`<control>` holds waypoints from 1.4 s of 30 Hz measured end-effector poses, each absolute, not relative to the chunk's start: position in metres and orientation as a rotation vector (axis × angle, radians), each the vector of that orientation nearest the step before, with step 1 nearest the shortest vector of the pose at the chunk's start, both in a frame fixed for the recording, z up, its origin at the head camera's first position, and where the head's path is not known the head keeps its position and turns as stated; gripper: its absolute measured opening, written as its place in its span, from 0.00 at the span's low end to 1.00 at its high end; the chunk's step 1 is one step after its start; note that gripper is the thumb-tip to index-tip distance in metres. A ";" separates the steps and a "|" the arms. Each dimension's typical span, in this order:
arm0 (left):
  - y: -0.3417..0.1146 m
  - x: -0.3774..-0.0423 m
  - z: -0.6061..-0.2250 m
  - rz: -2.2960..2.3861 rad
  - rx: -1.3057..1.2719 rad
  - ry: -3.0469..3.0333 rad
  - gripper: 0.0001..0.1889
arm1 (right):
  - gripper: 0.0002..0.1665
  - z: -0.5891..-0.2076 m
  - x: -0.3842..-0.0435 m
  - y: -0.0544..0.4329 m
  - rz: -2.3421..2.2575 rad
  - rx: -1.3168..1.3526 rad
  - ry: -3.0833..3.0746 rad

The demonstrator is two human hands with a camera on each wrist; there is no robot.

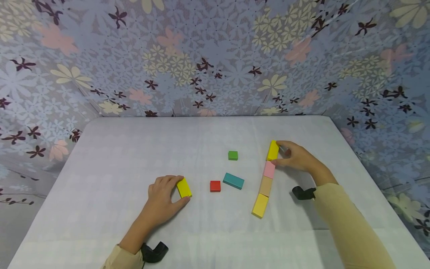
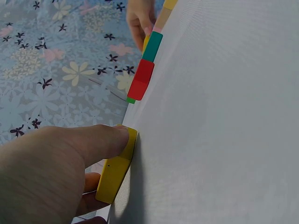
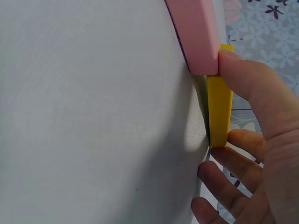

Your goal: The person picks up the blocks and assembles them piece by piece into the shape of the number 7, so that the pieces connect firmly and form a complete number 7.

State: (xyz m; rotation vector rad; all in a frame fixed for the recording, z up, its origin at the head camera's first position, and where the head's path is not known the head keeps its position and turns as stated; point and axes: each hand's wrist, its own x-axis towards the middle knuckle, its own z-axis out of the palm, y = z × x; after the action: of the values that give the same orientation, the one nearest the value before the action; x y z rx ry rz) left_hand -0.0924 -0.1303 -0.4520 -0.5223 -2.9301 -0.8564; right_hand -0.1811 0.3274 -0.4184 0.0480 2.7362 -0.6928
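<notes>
Closest to the viewer, two beige fabric sleeves reach out over a white cloth-covered table (image 1: 134,149), each wrist carrying a small black camera mount. From the left sleeve comes the left hand (image 1: 162,200), lying low on the cloth with thumb and fingers curled around a flat yellow rectangular wooden block (image 1: 184,187); the left wrist view shows the thumb pressed along one smooth painted edge of that block (image 2: 117,170), which lies flat on the table.

To its right sit three loose blocks, apart from one another: a small red square block (image 1: 215,186), a teal oblong block (image 1: 233,181) lying at a slant, and a small green square block (image 1: 233,155) farther back.

Right of those runs a slightly slanted row of blocks laid end to end: a yellow block (image 1: 260,205) at the near end, then a tan unpainted-looking wooden block (image 1: 265,185), then a pink block (image 1: 269,169). At the far end the right hand (image 1: 295,157) pinches a second yellow rectangular block (image 1: 273,150), thumb on the near side and fingers curled over the far side. In the right wrist view this block (image 3: 219,112) stands on a narrow edge, just beside the end of the pink block (image 3: 194,32), with the thumb tip touching both.

Behind the table hangs a floral printed fabric backdrop (image 1: 215,56) in grey-blue, cream, pink and dark maroon.
</notes>
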 end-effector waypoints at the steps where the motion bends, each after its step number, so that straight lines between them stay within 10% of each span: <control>1: -0.130 -0.093 -0.452 -0.855 -0.521 -2.931 0.33 | 0.67 -0.419 -0.181 0.328 -0.696 0.045 2.736; 26: -0.130 -0.094 -0.450 -0.859 -0.502 -2.959 0.33 | 0.63 -0.419 -0.178 0.319 -0.594 0.001 2.889; 42: -0.129 -0.095 -0.449 -0.841 -0.499 -2.958 0.33 | 0.43 -0.404 -0.190 0.260 -0.553 -0.247 2.948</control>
State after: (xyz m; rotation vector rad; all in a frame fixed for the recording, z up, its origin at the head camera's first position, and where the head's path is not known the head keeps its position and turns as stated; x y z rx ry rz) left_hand -0.0946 -0.1290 -0.4490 -0.4987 -2.9575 -0.8407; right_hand -0.1897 0.2596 -0.4042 -0.2466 2.9480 -0.5525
